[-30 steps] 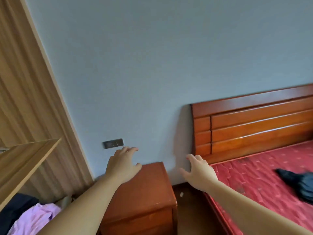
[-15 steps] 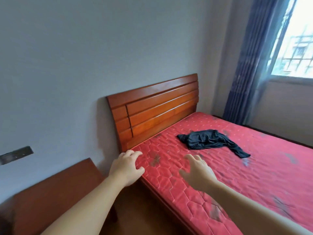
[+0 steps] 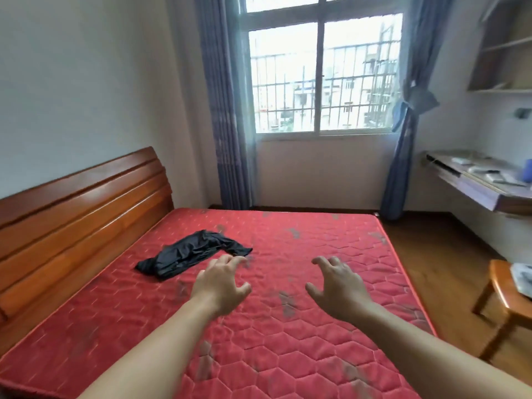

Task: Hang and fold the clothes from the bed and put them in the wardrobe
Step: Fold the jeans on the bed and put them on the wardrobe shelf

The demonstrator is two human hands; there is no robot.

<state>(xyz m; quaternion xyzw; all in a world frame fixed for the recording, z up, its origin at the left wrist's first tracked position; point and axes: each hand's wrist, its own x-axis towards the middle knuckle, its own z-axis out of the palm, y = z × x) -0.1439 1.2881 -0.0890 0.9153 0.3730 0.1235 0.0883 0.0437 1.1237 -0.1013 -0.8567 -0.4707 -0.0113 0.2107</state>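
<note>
We hold both arms out over the bed (image 3: 302, 326), whose red quilted mattress fills the lower part of the view. Our left hand (image 3: 220, 286) and right hand (image 3: 338, 286) hang above the mattress with their fingers spread apart and lightly bent, gripping nothing and touching nothing we can make out. The one piece of clothing, a black garment (image 3: 191, 253), lies crumpled on the mattress, toward the wooden headboard (image 3: 77, 208) side of the bed. It sits just beyond our left hand, whose fingertips come close to its nearer end without reaching it; the right hand is well apart from it. Past the far edge of the bed a window (image 3: 322, 76) with blue curtains (image 3: 227, 110) stands. Off the foot side of the bed we see a bench (image 3: 472, 185) carrying small items and a wooden stool (image 3: 503, 300).
</note>
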